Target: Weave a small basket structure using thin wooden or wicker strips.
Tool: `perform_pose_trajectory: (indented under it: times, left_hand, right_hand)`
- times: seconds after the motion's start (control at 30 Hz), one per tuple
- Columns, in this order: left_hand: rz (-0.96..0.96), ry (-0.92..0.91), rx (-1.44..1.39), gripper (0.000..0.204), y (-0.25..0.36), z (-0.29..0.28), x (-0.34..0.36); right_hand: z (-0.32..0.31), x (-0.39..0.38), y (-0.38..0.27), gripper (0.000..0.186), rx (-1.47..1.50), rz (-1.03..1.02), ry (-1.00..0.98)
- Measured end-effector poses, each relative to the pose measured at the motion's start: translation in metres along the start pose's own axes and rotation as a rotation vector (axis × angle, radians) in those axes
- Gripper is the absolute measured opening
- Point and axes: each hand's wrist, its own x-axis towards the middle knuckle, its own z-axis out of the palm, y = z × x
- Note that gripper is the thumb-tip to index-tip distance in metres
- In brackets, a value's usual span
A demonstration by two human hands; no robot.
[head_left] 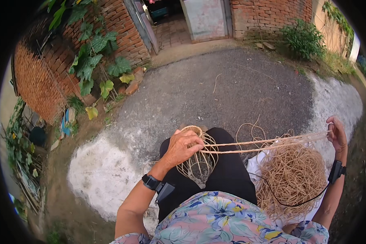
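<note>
A round open frame (194, 162) with pale curved ribs and a woven rim sits between my knees, like a basket being woven. My left hand (184, 147) is closed at its rim, pinching a tan cord (240, 143). Two lengths of that cord run almost straight from there to the far right. Out at that side my right hand (337, 134) is raised, its fingers curled around the other end. Part of the frame is hidden behind my left hand and wrist.
A big tangled heap of tan cord (295, 175) lies on a white sheet (254, 166) by my right leg, with a thin black cable (278, 199) across it. Loose strands trail onto the dark pavement (215, 93). Ahead are brick walls (254, 20), a doorway (173, 36) and leafy plants (89, 61).
</note>
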Motion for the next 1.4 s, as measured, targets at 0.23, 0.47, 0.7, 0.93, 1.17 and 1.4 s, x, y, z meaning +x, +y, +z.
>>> perform_pose_trajectory:
  times: [0.23,0.47,0.7,0.93,1.17,1.4]
  left_hand:
    - [0.041,0.162,0.070,0.006,0.006,0.005,0.002]
    - [-0.024,0.326,0.233,0.023,0.018,0.020,0.011]
    - [-0.195,0.208,0.345,0.034,0.024,0.017,0.015]
    - [-0.447,0.275,-0.421,0.039,0.020,0.005,0.010]
    - [-0.439,0.377,-0.601,0.040,0.019,0.013,0.004]
    - [-0.252,0.365,-0.478,0.028,0.018,0.006,0.001]
  right_hand:
    - [0.081,0.036,0.111,0.039,-0.655,-0.038,0.209]
    - [0.316,0.026,0.108,0.031,-0.515,-0.446,-0.319]
    - [0.396,0.020,0.107,0.017,-0.706,-0.468,-0.374]
    - [0.401,0.026,0.080,0.016,-0.901,-0.580,-0.442]
    - [0.421,0.049,0.069,0.024,-0.582,-0.674,-0.437]
    - [0.432,0.053,0.047,0.013,-0.594,-0.740,-0.480]
